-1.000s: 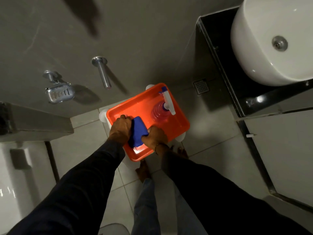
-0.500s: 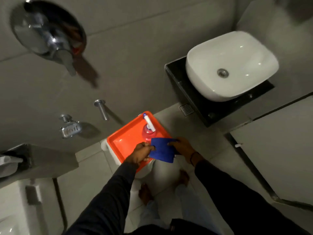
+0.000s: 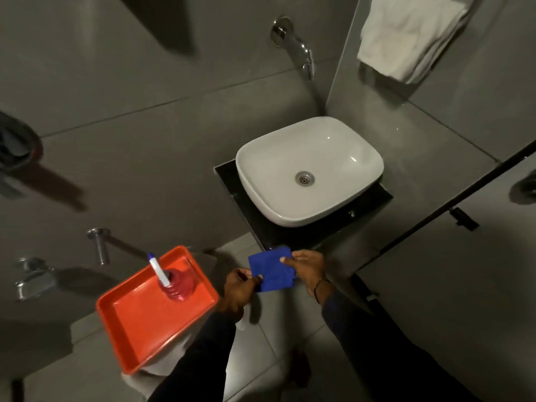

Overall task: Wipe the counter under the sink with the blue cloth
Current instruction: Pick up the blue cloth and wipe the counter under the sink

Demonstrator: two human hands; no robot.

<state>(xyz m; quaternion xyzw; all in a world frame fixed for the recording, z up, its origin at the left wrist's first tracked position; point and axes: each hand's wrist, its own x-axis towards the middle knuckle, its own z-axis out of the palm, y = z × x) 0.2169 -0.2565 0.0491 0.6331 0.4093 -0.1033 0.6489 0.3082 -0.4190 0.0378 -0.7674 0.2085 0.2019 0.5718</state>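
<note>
A blue cloth [image 3: 272, 268] is stretched flat between both hands, just in front of the counter's near corner. My left hand [image 3: 238, 290] pinches its lower left edge. My right hand [image 3: 307, 267] pinches its right edge. The black counter [image 3: 374, 198] carries a white basin sink [image 3: 278, 181] that covers most of it; only dark strips show along the left, front and right sides.
An orange tray [image 3: 139, 317] holding a red spray bottle [image 3: 177, 284] rests on a white stool at lower left. A wall tap [image 3: 301, 50] hangs above the sink, a white towel [image 3: 406, 36] at top right. A door edge [image 3: 435, 216] runs along the right.
Both hands lifted the blue cloth out of the orange tray and carried it right, toward the counter. The view rose from the floor to the sink and wall.
</note>
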